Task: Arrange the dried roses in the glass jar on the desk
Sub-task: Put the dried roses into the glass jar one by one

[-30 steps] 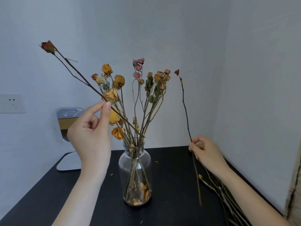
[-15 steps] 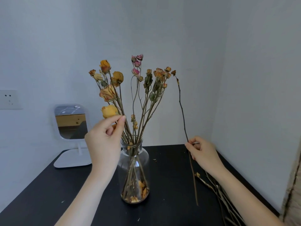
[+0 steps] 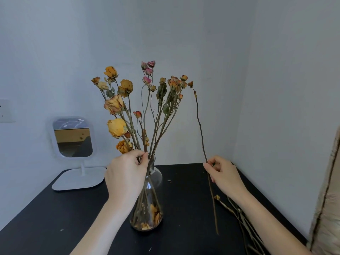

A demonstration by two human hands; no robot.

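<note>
Left hand (image 3: pixel 127 173) pinches the roses (image 3: pixel 117 127) right at the jar (image 3: pixel 156 181) neck, jar just under it. Right hand (image 3: pixel 223 174) pinches a long stem (image 3: pixel 201 134) upright alongside. I'd part the bunch, then feed it in gently, looks brittle.

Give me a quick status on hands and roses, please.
Left hand pinching stems at glass jar neck. Right hand holding one long stem upright, beside jar. Spare stems on desk by right forearm.

Jar (image 3: pixel 151 214) w/ roses (image 3: pixel 117 105) mid desk (image 3: pixel 55 218), mirror (image 3: pixel 73 138) behind-left, loose stems (image 3: pixel 237 214) far right.
</note>
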